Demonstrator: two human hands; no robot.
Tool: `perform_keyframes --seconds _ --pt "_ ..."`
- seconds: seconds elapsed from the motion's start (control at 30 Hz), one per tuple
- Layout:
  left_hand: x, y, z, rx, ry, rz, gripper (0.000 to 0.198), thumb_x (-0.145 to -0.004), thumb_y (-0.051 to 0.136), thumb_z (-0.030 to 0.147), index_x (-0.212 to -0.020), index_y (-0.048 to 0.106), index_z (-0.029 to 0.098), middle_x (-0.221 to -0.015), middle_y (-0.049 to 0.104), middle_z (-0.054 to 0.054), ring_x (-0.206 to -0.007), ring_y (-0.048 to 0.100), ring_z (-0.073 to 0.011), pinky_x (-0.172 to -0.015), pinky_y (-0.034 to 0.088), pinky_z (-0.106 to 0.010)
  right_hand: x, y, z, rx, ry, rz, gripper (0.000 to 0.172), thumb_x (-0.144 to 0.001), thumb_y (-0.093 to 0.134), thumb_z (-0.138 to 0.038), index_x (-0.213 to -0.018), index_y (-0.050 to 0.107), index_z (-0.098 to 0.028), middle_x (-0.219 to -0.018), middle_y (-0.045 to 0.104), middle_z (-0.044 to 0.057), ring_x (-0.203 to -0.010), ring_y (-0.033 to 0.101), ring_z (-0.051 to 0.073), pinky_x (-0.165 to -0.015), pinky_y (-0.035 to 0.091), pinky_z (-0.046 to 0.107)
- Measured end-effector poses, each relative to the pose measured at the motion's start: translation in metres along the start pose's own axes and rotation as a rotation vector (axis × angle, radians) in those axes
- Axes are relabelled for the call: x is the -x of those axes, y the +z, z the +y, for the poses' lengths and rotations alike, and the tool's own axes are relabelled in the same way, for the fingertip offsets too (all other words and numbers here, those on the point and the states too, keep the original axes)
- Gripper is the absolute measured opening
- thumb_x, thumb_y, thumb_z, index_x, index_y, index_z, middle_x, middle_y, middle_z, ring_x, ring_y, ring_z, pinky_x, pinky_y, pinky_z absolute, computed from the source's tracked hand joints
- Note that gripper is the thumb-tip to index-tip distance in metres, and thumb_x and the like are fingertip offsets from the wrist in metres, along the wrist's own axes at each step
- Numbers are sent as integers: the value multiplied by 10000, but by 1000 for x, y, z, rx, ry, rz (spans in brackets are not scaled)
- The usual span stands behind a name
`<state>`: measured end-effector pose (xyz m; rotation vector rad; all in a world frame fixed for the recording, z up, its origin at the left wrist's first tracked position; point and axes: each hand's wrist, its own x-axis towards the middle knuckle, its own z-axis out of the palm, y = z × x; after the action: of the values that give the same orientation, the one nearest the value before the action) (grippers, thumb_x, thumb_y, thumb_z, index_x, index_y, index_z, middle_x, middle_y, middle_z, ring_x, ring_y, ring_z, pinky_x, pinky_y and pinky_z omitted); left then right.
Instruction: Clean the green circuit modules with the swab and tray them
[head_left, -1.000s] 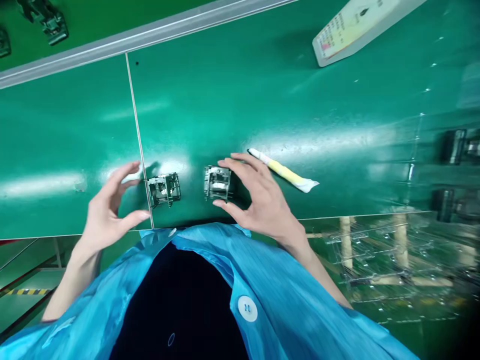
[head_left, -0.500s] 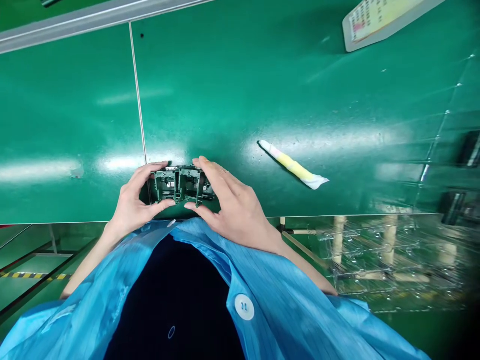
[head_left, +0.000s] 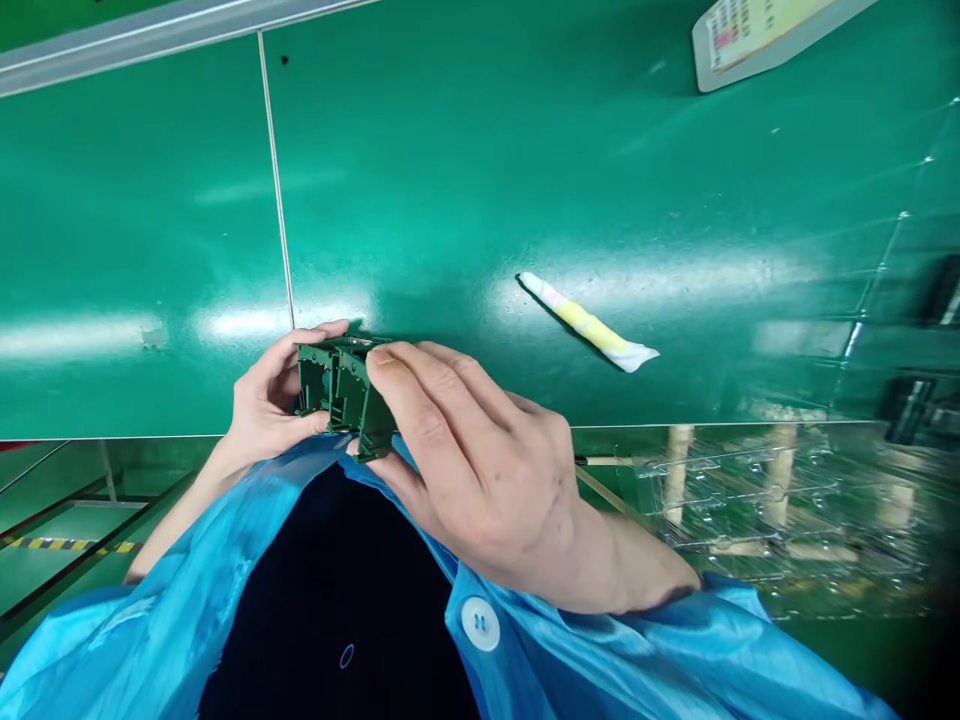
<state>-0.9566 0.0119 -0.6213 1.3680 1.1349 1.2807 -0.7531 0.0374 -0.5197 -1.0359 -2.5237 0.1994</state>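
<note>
My left hand (head_left: 271,395) is closed round the left end of a dark green plastic housing (head_left: 341,385) with open frame-like sections and small metal parts inside. My right hand (head_left: 480,470) grips the housing's right side, thumb below and fingers on top. The housing is held tilted at the front edge of the green table (head_left: 465,200). Part of it is hidden behind the right fingers.
A white and yellow wrapped stick (head_left: 589,322) lies on the table to the right. A pale box with a printed label (head_left: 739,45) stands at the back right. Clear plastic trays (head_left: 727,510) sit below the table edge at right.
My right hand has turned over and come nearer to me, swinging the right part of the housing down and toward my body. The left hand keeps its hold in nearly the same spot.
</note>
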Motion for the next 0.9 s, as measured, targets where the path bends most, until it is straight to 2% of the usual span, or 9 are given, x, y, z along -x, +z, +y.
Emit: perform_keyframes --seconds 0.17,0.27,0.4,0.47,0.53,0.63,0.77,0.9 --pt "1 -5 2 -33 43 -36 590 -773 847 409 -1293 626 238 -1253 704 -124 -1177 680 -270 -959 594 -378 3 4 5 -131 32 9 351 -970 556 -213 -1296 553 -83 -1243 695 168 -1112 683 274 -840 639 375" --pt "-1 -11 9 -184 75 -39 655 -778 838 434 -1361 587 273 -1258 695 -110 -1199 654 -281 -1006 568 -423 8 16 14 -348 107 13 404 -945 597 -199 -1334 509 -134 -1293 669 149 -1204 647 276 -967 610 432" --pt "-6 -15 31 -577 345 -37 872 -710 894 417 -1470 506 240 -1199 715 -113 -1131 649 -307 -989 563 -469 20 45 28 -721 251 47 555 -970 614 -426 -1441 404 -221 -1371 609 136 -1343 560 277 -1079 542 489" --pt "-7 -14 43 -716 409 -53 893 -744 872 394 -1510 457 199 -1184 718 -130 -1095 643 -315 -944 578 -461 25 60 34 -886 295 80 648 -944 622 -555 -1454 379 -238 -1391 587 133 -1378 531 276 -1111 514 483" --pt "-8 -12 53 -796 401 -82 878 -783 836 391 -1531 425 182 -1169 719 -140 -1075 634 -335 -909 585 -473 29 71 37 -1017 312 111 690 -898 650 -632 -1414 409 -242 -1397 581 125 -1402 510 276 -1151 472 482" --pt "-8 -10 62 -867 402 -128 871 -805 805 424 -1538 414 162 -1151 719 -157 -1036 627 -363 -863 591 -500 32 79 39 -1139 330 144 675 -863 700 -628 -1357 451 -242 -1405 582 117 -1421 493 269 -1190 419 481" --pt "-9 -8 67 -879 394 -140 833 -829 774 435 -1537 419 176 -1147 718 -156 -1026 631 -363 -877 583 -505 33 76 38 -1215 355 121 663 -850 746 -565 -1355 463 -241 -1436 563 119 -1414 498 254 -1189 417 455" --pt "-9 -7 66 -795 274 -112 757 -830 785 403 -1505 469 273 -1204 704 -109 -1087 635 -342 -934 575 -504 33 65 35 -1183 404 38 670 -854 749 -526 -1393 452 -261 -1456 531 108 -1394 501 268 -1178 426 461"
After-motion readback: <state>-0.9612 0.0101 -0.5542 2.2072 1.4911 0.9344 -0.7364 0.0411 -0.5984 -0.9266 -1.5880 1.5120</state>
